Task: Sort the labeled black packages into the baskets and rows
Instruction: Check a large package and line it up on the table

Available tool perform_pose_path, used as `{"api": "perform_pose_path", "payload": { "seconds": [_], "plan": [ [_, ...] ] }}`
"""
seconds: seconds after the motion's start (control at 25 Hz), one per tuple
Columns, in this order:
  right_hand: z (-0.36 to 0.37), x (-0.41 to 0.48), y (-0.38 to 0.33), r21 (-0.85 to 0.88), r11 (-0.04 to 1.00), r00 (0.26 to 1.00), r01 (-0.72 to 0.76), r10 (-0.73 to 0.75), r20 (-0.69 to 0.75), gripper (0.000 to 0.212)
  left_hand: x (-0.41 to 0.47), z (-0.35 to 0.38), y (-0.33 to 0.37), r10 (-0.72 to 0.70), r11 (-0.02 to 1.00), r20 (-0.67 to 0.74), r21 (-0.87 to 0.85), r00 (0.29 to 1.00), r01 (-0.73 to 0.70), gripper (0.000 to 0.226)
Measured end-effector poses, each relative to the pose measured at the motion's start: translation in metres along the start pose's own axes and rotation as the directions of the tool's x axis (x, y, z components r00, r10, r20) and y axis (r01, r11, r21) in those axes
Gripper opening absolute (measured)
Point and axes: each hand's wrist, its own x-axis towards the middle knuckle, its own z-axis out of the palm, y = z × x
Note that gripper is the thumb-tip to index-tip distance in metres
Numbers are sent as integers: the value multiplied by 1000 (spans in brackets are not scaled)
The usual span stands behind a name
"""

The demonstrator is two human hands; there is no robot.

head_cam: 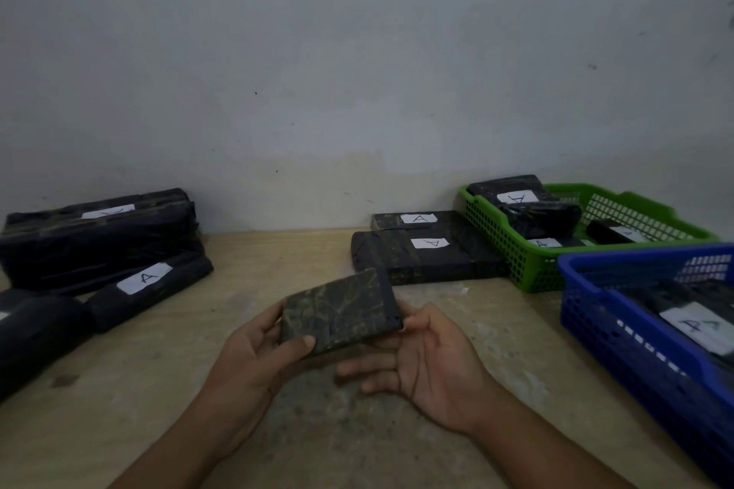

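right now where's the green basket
In the head view the green basket sits at the far right of the table by the wall, just behind the blue basket and right of two flat labeled packages.

Single head view, looking forward and down, close over table (278, 258), facing wall (357, 52)

Both bare forearms reach forward. The left hand (254, 353) clamps with thumb on top, while the right hand (427, 361) cups palm-up, fingers curled underneath.
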Motion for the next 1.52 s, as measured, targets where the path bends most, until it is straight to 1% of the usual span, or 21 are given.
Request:
{"api": "perform_pose_path", "payload": {
  "seconds": [0.04,0.08,0.16,0.2,0.32,0.48,0.6,0.68,0.72,0.8,0.88,0.96,1.0,1.04,1.12,1.16,1.28,1.36,1.4,1.48,1.52],
  "plan": [
    [-1,0,1,-42,999,1000,2,-2,2,49,0,1,1,15,999,8,30,1000,-15,69],
    [-1,1,2,-103,995,1000,15,-17,-18,43,-1,2,1,14,998,4,55,1000,-14,61],
    [-2,2,5,-220,975,995,38,-57,-84,36,-2,2,2,-42,998,23,40,999,41,54],
    [-3,2,6,-252,967,992,48,-76,-101,34,-4,5,5,-73,997,53,39,996,71,48],
    [-2,0,3,-306,950,986,61,-104,-127,29,-10,10,6,-116,986,101,136,988,102,50],
    [-4,1,2,-321,947,987,-32,-21,-162,31,-13,11,9,-87,984,92,161,992,72,51],
    [-4,2,2,-351,934,974,-72,-10,-227,42,-15,12,15,-98,983,104,163,990,80,53],
    [-2,1,3,-408,908,966,-90,-21,-258,52,-16,13,17,-113,974,133,209,985,84,54],
    [-2,1,4,-430,897,962,-98,-25,-271,52,-17,13,17,-121,970,149,229,981,85,55],
    [-1,0,4,-432,897,956,-97,-36,-290,47,-18,13,16,-127,966,164,244,978,85,56],
    [1,-1,3,-424,903,954,-64,-70,-292,38,-19,13,15,-133,963,141,251,981,95,51],
    [2,-3,2,-454,890,944,-45,-111,-311,32,-18,14,14,-146,961,88,250,985,120,33],
    [2,-4,2,-472,880,942,-47,-118,-315,31,-16,14,12,-142,960,44,248,989,127,23],
    [2,-4,3,-494,868,944,-55,-117,-309,31,-14,13,10,-120,957,-20,263,993,121,21],
    [4,-4,4,-551,831,943,-76,-119,-310,32,-9,6,5,-32,921,-128,381,991,79,26],
    [5,-4,5,-573,814,936,-88,-130,-328,31,-9,5,4,-1,892,-142,448,990,65,28],
    [3,-1,5,-575,813,920,-88,-155,-359,34,-12,8,5,56,813,-87,582,995,5,28],
    [1,1,7,-585,807,923,-75,-166,-348,42,-16,11,7,109,777,-37,626,993,-62,26],
    [1,1,8,-602,796,922,-70,-179,-344,42,-18,13,8,134,764,-16,638,991,-93,25],
    [1,1,8,-639,767,915,-64,-210,-344,33,-18,15,7,152,748,2,654,988,-116,23],
    [2,1,8,-641,765,911,-60,-220,-348,28,-18,15,7,144,760,0,641,990,-110,24]
  ]
}}
